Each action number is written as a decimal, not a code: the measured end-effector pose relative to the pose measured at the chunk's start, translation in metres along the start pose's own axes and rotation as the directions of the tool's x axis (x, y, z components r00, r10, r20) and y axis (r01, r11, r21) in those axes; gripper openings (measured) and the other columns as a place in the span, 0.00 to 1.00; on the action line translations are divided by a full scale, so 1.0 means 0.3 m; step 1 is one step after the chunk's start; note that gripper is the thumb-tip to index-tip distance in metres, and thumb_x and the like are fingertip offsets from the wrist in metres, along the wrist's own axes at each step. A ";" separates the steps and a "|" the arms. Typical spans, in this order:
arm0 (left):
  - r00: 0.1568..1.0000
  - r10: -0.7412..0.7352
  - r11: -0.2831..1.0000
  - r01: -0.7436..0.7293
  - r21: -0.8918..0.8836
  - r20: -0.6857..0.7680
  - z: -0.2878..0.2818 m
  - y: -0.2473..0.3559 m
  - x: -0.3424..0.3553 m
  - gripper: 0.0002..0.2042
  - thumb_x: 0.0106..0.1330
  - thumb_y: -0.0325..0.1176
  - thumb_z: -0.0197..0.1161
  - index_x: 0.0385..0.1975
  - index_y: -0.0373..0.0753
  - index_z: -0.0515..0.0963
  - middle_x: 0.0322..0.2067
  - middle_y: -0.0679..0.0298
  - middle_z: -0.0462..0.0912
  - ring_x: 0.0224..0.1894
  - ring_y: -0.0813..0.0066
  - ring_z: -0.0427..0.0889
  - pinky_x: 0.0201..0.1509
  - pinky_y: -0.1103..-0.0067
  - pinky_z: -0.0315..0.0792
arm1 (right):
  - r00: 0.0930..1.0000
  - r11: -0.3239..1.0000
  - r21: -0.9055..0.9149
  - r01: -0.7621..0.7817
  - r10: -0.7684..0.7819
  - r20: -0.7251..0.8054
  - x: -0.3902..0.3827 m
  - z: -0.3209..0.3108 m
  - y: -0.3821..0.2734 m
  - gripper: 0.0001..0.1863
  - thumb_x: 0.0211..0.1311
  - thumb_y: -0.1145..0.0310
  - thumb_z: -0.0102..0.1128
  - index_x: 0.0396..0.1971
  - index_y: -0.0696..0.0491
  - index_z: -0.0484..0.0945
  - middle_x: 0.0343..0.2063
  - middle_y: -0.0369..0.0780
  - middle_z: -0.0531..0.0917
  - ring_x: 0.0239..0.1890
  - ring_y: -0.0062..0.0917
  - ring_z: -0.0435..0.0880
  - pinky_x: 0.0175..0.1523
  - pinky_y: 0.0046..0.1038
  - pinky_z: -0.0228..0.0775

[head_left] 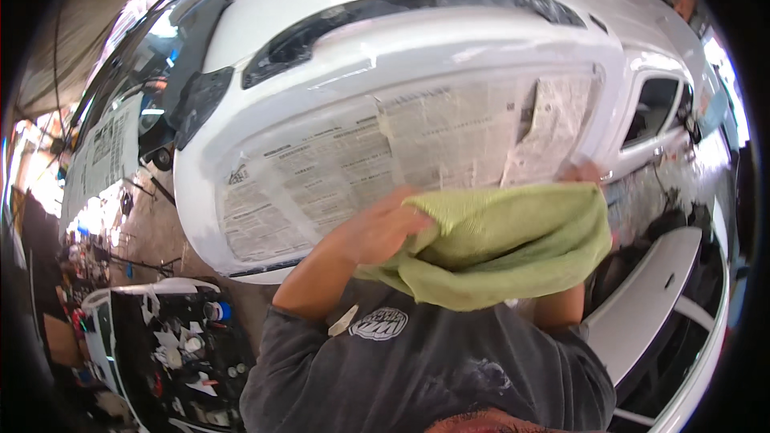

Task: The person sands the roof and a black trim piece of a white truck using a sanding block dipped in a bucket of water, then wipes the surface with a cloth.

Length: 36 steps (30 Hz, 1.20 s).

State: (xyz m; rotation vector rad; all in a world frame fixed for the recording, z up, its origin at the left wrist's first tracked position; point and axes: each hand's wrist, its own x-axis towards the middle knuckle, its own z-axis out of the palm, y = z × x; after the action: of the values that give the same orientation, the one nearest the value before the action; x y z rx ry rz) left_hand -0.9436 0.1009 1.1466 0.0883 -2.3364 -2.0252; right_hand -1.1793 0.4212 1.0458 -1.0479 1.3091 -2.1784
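Note:
Spread in front of my chest is a light green cloth (513, 236), folded and sagging in the middle. My left hand (385, 231) grips its upper left corner, with some fingertips lost in the folds. At the upper right corner, my right hand (583, 172) is closed on the edge; most of it is behind the fabric and it looks blurred. Just beyond the cloth stands a white vehicle with a large window covered in newspaper (449, 132). Neither hand touches the vehicle.
A dark trim strip (417, 2) runs along the vehicle above the papered window. At the lower left, a tray-like surface (210, 389) carries cans, papers and tools. A pale curved panel (646, 301) lies at the right. Another papered car part (100, 148) is at the far left.

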 end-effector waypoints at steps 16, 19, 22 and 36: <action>0.979 -0.065 0.569 -0.125 -0.813 -0.195 -0.114 -0.357 0.198 0.24 0.80 0.49 0.44 0.58 0.34 0.74 0.52 0.57 0.83 0.54 0.65 0.83 0.61 0.68 0.76 | 0.705 0.700 0.347 -0.624 0.696 -0.136 -0.243 0.156 0.425 0.18 0.67 0.66 0.61 0.54 0.57 0.77 0.45 0.44 0.82 0.51 0.30 0.81 0.54 0.35 0.72; 0.899 -0.413 0.526 0.103 -0.844 -0.147 0.036 -0.614 0.077 0.26 0.79 0.46 0.50 0.68 0.33 0.65 0.54 0.56 0.81 0.57 0.63 0.81 0.63 0.68 0.75 | 0.660 0.646 0.376 -0.664 0.743 -0.110 -0.289 0.109 0.397 0.20 0.68 0.66 0.60 0.56 0.57 0.75 0.48 0.45 0.82 0.54 0.30 0.80 0.57 0.36 0.72; 0.847 -0.532 0.607 0.359 -0.709 -0.026 0.060 -0.742 -0.060 0.28 0.76 0.36 0.56 0.72 0.34 0.59 0.57 0.56 0.79 0.56 0.64 0.81 0.62 0.70 0.75 | 0.615 0.601 0.319 -0.733 0.786 -0.067 -0.348 0.012 0.350 0.22 0.68 0.66 0.60 0.59 0.58 0.74 0.50 0.46 0.82 0.57 0.31 0.80 0.59 0.36 0.72; 0.953 0.020 0.800 0.166 0.577 -0.302 -0.042 -0.667 -0.235 0.12 0.63 0.33 0.67 0.42 0.34 0.81 0.47 0.52 0.78 0.52 0.55 0.76 0.56 0.66 0.69 | 0.369 0.441 0.713 -0.545 0.890 -0.268 -0.563 0.142 0.123 0.25 0.70 0.61 0.59 0.65 0.52 0.74 0.58 0.46 0.80 0.59 0.29 0.81 0.62 0.33 0.73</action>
State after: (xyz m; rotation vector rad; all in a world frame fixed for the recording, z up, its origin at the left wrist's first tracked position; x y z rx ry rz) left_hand -0.8702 0.0653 0.9503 0.4751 -2.6856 -1.1019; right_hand -1.0396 0.4887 0.9584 0.5560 0.9739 -1.8873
